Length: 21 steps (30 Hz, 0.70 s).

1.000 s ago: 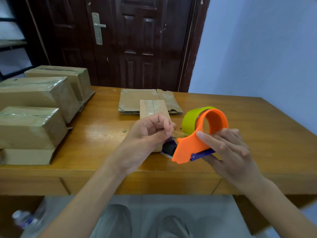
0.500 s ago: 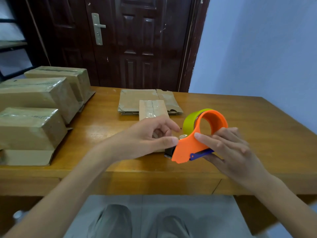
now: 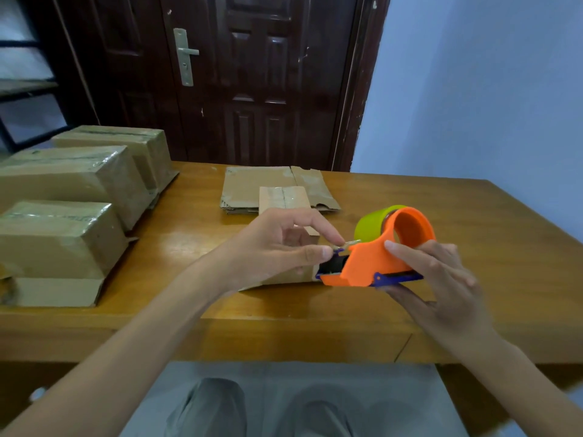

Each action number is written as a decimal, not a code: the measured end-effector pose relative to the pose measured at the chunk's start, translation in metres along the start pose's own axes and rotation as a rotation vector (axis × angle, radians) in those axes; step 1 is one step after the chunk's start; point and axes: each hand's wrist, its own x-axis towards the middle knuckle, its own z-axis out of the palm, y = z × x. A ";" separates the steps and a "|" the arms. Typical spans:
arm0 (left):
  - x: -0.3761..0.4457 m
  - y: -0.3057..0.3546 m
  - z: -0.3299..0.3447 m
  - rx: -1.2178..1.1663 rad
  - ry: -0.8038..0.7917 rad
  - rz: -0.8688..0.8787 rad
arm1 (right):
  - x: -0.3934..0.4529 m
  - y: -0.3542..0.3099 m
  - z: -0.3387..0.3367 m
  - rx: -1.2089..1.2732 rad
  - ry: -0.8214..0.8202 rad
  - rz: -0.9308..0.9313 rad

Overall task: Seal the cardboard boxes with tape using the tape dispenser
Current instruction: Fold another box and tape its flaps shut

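Above the bench (image 3: 473, 234), the right hand (image 3: 441, 285) is gripping the orange tape dispenser (image 3: 375, 260) — the left hand (image 3: 277, 250) is pinching its tape end (image 3: 347, 245), over a small cardboard box (image 3: 284, 200) — taped boxes (image 3: 63, 222) sitting left.

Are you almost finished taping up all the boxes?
Partly. Three boxes on the left side of the table already show shiny tape on top. Right now the right hand holds the orange tape dispenser while the left hand pinches the loose tape end at its front. The small box under the hands, plus the flat cardboard behind it, look left.
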 end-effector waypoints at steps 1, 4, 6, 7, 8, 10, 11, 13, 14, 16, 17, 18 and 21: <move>0.000 0.000 0.000 0.046 0.027 0.031 | -0.001 -0.001 0.001 0.009 0.004 0.020; -0.001 0.000 0.004 0.159 0.121 0.103 | -0.002 -0.004 0.004 0.030 0.017 0.080; -0.001 0.002 0.008 0.188 0.161 0.119 | -0.001 -0.006 0.004 0.039 0.032 0.092; 0.000 0.002 0.008 0.198 0.184 0.116 | -0.001 -0.007 0.004 0.038 0.037 0.088; 0.001 0.002 0.007 0.200 0.199 0.110 | 0.000 -0.008 0.004 0.041 0.041 0.082; 0.002 0.003 0.001 0.195 0.155 0.080 | 0.002 -0.010 0.004 0.056 0.042 0.067; 0.002 0.004 -0.002 0.189 0.109 0.062 | 0.002 -0.011 0.004 0.063 0.037 0.058; 0.002 0.008 -0.003 0.176 0.058 0.044 | 0.002 -0.012 0.004 0.074 0.024 0.034; 0.001 0.009 -0.004 0.169 0.056 0.042 | 0.003 -0.012 0.004 0.079 0.018 0.019; 0.001 0.010 -0.005 0.161 0.053 0.050 | 0.004 -0.012 0.006 0.076 0.001 -0.013; 0.001 0.010 -0.005 0.167 0.055 0.053 | 0.004 -0.011 0.006 0.068 -0.010 -0.031; 0.000 0.011 -0.006 0.181 0.063 0.052 | 0.005 -0.010 0.007 0.058 -0.021 -0.047; -0.001 0.013 -0.006 0.247 0.073 0.034 | 0.003 -0.008 0.008 0.031 -0.049 -0.081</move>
